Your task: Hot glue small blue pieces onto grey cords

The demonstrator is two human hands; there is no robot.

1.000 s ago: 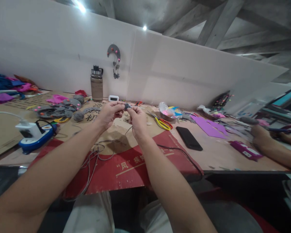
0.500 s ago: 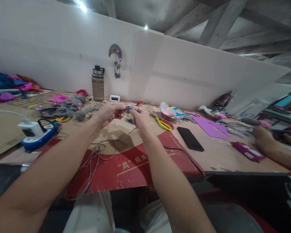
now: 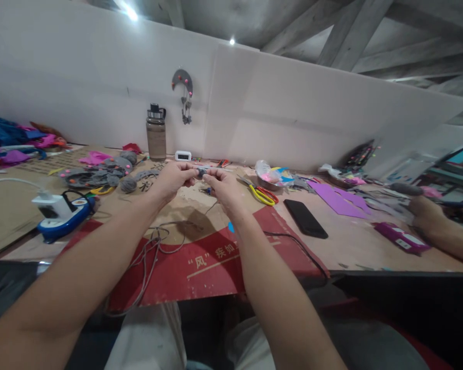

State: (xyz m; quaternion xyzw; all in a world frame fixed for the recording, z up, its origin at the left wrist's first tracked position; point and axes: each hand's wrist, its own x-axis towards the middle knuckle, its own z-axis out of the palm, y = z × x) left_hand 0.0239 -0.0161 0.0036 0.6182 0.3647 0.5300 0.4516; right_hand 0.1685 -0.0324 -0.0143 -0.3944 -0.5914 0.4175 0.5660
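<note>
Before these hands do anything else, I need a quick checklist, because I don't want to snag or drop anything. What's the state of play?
1. Small grey piece held: ok, pinched between the fingertips of the left hand and right hand.
2. Grey cord free of loops: not ok, it lies in loose loops over the red sheet.
3. Cord fastened to the piece: cannot tell, fingers cover much of it.
4. Yellow-handled tool apart from the hands: ok, it lies beyond the right hand's right side.
5. Bottle upright: ok, standing by the wall panel.
</note>
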